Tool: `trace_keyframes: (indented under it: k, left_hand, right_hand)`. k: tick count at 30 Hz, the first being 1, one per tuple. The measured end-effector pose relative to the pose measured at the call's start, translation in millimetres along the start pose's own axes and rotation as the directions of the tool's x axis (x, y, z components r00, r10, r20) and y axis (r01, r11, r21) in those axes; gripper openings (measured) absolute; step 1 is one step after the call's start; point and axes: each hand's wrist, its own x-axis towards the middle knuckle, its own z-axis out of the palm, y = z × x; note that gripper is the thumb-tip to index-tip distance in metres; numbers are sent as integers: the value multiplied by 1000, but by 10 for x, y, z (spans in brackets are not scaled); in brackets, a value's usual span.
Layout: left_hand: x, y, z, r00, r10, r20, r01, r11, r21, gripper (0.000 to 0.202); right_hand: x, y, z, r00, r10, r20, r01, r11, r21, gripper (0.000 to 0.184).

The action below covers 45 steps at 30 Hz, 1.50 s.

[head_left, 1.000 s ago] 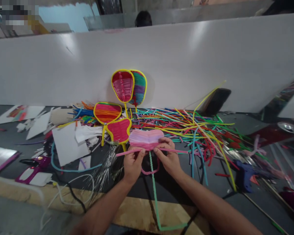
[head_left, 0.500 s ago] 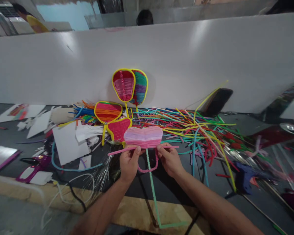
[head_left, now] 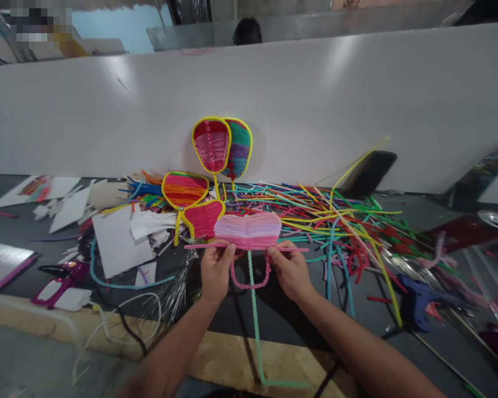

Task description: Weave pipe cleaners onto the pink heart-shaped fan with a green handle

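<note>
Between my hands is a half-filled fan of pipe cleaners (head_left: 248,229), its rows pink and lilac, on a twisted pink loop frame (head_left: 251,286). A mint-green stem (head_left: 255,320) runs down from it and bends right at its lower end. One straight pink pipe cleaner (head_left: 195,246) lies across the bottom row, sticking out past both hands. My left hand (head_left: 217,271) pinches it at the left edge of the fan, thumb on top. At the right edge, my right hand (head_left: 288,269) pinches it likewise. The fingers under the fan are mostly hidden.
Finished yellow-rimmed fans (head_left: 211,145) stand against the white partition (head_left: 149,110). Many loose pipe cleaners (head_left: 307,207) spread behind my hands. A blue glue gun (head_left: 417,304), a dark phone (head_left: 373,172) and a can (head_left: 460,228) are to the right; white paper (head_left: 122,243) and a purple glue gun (head_left: 60,284) are left.
The pink pipe cleaner has tilted from left end low to nearly level across the fan. The fan has shifted slightly right, and both hands keep their pinch.
</note>
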Motion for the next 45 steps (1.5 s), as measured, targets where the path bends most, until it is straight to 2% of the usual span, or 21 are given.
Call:
trace_keyframes:
  k: [8, 20, 25, 32, 39, 45]
  left_hand:
    - [61, 62, -3, 980, -197, 41, 201, 969, -144, 26]
    - [69, 36, -36, 971, -238, 22, 239, 968, -78, 33]
    - [86, 37, -54, 968, -251, 18, 252, 967, -48, 34]
    - [96, 72, -58, 943, -326, 73, 332, 937, -108, 34]
    - [98, 80, -82, 939, -338, 62, 342, 934, -99, 36]
    - [104, 92, -109, 950, -301, 76, 308, 945, -110, 34]
  right_hand:
    - [30, 34, -77, 997, -70, -15, 68, 994, -82, 23]
    - [58, 10, -68, 999, -50, -10, 50, 999, -18, 23]
    - [54, 5, -67, 999, -47, -25, 46, 998, -44, 24]
    - [65, 1, -73, 997, -73, -36, 72, 997, -41, 24]
    - [56, -8, -69, 998, -69, -13, 68, 996, -56, 23]
    - [58, -49, -45, 1000, -15, -17, 15, 1000, 19, 24]
